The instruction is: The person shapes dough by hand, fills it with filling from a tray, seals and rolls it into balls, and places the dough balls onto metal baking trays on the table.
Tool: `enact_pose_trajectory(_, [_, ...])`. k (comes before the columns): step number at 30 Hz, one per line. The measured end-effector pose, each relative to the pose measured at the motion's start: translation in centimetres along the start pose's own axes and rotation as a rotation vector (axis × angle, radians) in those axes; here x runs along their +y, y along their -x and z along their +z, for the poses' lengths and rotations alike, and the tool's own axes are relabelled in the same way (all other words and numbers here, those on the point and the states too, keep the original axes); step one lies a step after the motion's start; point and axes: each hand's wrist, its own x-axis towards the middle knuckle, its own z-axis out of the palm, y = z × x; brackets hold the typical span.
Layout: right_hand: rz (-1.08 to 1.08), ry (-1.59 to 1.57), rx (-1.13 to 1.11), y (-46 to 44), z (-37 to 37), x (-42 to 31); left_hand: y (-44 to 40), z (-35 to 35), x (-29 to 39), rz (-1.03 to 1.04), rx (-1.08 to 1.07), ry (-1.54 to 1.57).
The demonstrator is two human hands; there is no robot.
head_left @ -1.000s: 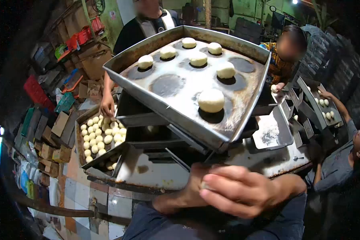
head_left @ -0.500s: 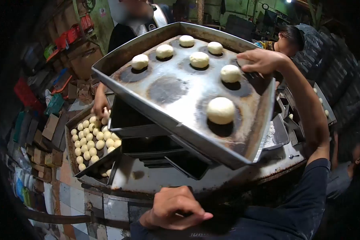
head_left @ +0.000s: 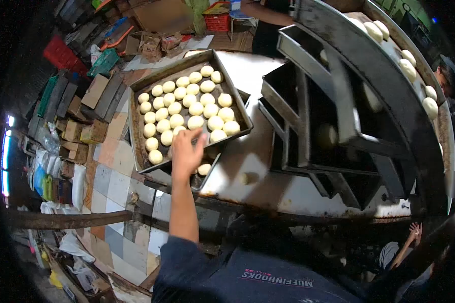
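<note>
My left hand (head_left: 188,151) reaches over the near edge of a metal tray (head_left: 136,136) packed with rows of small pale dough balls (head_left: 195,122). Its thumb and fingers are apart, with the fingertips at the balls in the near part of that tray; whether they touch one is unclear. Below it, a second tray partly shows, with a dough ball (head_left: 204,169) near its corner. At the upper right, a large baking tray (head_left: 333,30) carries bigger, spaced dough balls (head_left: 408,69). My right hand is out of view.
Several dark metal trays (head_left: 304,116) stand stacked crosswise on the white table (head_left: 237,187), under the large tray. Another person's arm (head_left: 268,12) shows beyond the table. A person's hand (head_left: 415,232) appears at the lower right. Cardboard boxes (head_left: 93,91) line the left side.
The view has swung left. My left hand went from a closed fist near my body to the dough balls, fingers apart. My right hand has left view; the other person's hand has left the dough-ball tray.
</note>
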Motion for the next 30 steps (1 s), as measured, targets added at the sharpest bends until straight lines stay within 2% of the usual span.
enact_pose_trajectory(2, [0.155, -0.333, -0.107, -1.2, -3.8, -5.6, -4.9, 1.1, -3.6, -0.173, -0.211, -0.250])
enact_pose_trajectory(3, [0.213, -0.432, -0.129, -1.7, -5.1, -8.8, -6.1, 1.5, -3.9, -0.155, -0.223, -0.423])
enact_pose_trajectory(5, [0.328, -0.601, -0.176, -2.1, -7.4, -13.3, -7.7, 4.1, -6.2, -0.115, -0.180, -0.507])
enact_pose_trajectory(6, [0.393, -0.642, -0.192, -2.2, -7.7, -14.9, -7.5, 3.4, -5.2, -0.097, -0.194, -0.510])
enact_pose_trajectory(7, [0.467, -0.657, -0.199, -2.8, -7.6, -16.5, -7.2, 2.5, -3.9, -0.117, -0.269, -0.413])
enact_pose_trajectory(9, [0.756, -0.661, -0.247, -5.0, -6.5, -18.5, -5.4, 1.3, -1.4, -0.121, -0.345, -0.317])
enact_pose_trajectory(11, [0.897, -0.856, -0.192, -3.2, -6.3, -20.7, -0.7, 0.9, 0.5, 0.062, -0.041, -0.121])
enact_pose_trajectory(12, [1.029, -0.883, -0.017, -3.1, -5.4, -23.4, 1.4, 0.8, 2.3, 0.105, 0.015, 0.040])
enact_pose_trajectory(13, [1.225, -0.895, -0.257, -3.0, -7.1, -25.5, 3.6, 0.8, 4.6, 0.150, 0.071, 0.204])
enact_pose_trajectory(14, [1.331, -1.041, -0.206, -2.4, -7.1, -28.4, 6.2, 1.0, 7.3, 0.110, 0.080, 0.328])
enact_pose_trajectory(15, [1.422, -1.270, -0.385, -2.1, -6.9, -31.5, 9.3, 1.5, 10.0, 0.066, 0.081, 0.453])
enact_pose_trajectory(16, [1.687, -1.556, -0.343, -5.5, -5.8, -31.6, 12.4, 2.0, 12.5, 0.159, 0.031, 0.539])
enact_pose_trajectory(17, [1.594, -1.616, -0.365, -5.6, -4.6, -33.5, 15.4, 2.8, 14.9, 0.254, -0.023, 0.628])
enact_pose_trajectory(19, [1.921, -2.030, -0.360, -3.5, -6.5, -39.1, 20.6, 5.1, 19.3, 0.492, -0.228, 0.780])
enact_pose_trajectory(20, [1.970, -1.991, -0.359, -3.1, -8.0, -38.9, 21.7, 5.9, 21.5, 0.585, -0.358, 0.830])
enact_pose_trajectory(21, [2.145, -1.959, -0.197, -2.5, -8.9, -38.0, 22.4, 6.3, 24.2, 0.679, -0.484, 0.877])
enact_pose_trajectory(22, [2.304, -1.916, -0.024, -1.3, -10.0, -37.0, 23.0, 5.5, 26.9, 0.649, -0.555, 0.855])
enact_pose_trajectory(23, [2.333, -1.880, -0.016, 0.5, -11.2, -36.4, 24.0, 5.7, 28.7, 0.472, -0.675, 0.914])
enact_pose_trajectory(25, [1.637, -1.322, -0.072, 3.6, -13.7, -35.5, 26.4, 7.7, 30.8, 0.401, -0.969, 1.187])
enact_pose_trajectory(26, [1.627, -1.319, -0.031, 4.1, -14.9, -35.2, 28.2, 7.9, 32.9, 0.171, -0.986, 1.313])
enact_pose_trajectory(27, [1.648, -1.244, 0.003, 4.9, -16.0, -35.3, 29.2, 8.1, 34.5, 0.188, -1.017, 1.304])
enact_pose_trajectory(29, [1.814, -1.125, 0.240, 7.3, -17.7, -36.1, 30.8, 8.7, 37.6, 0.339, -0.686, 1.020])
enact_pose_trajectory(30, [1.938, -1.088, 0.350, 7.8, -18.0, -35.6, 31.8, 9.2, 38.9, 0.346, -0.648, 0.998])
